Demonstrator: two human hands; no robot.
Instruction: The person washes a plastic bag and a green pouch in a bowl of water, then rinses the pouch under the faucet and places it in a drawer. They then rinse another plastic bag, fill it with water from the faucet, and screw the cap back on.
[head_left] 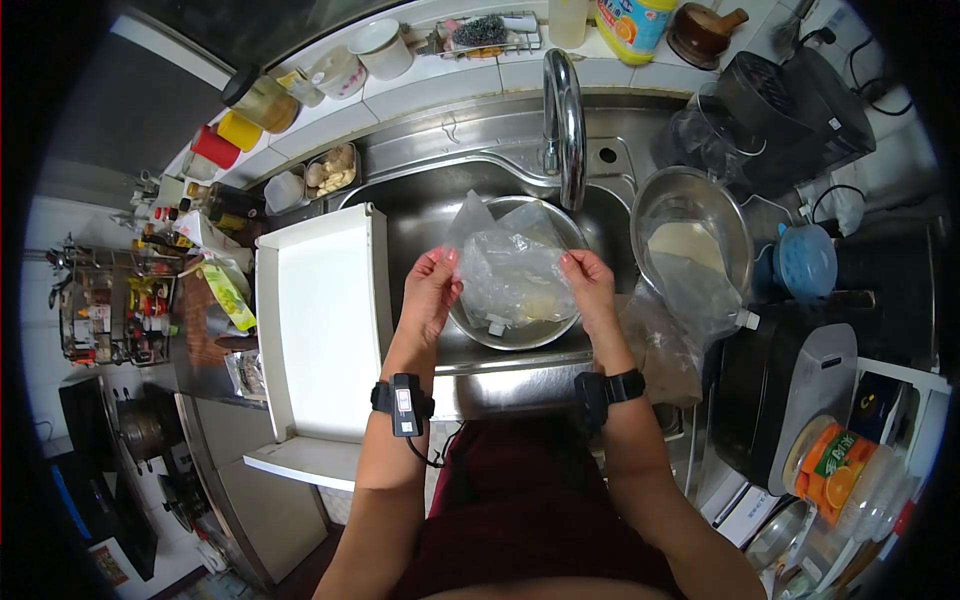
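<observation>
A clear plastic bag [515, 270] is stretched between my two hands above a round metal bowl [520, 340] in the sink [410, 200]. My left hand [434, 290] pinches the bag's left edge, and my right hand [588, 285] pinches its right edge. The bag looks wet and crumpled, with a small white spout near its lower edge. More translucent plastic stands up behind it in the bowl. The chrome faucet [565, 130] rises just beyond the bowl.
A white drawer-like tray [325, 320] lies left of the sink. At the right, a metal bowl [690, 190] holds a spouted bag [690, 260] with pale contents. Jars and bottles line the back ledge. A black appliance [780, 390] stands at the right.
</observation>
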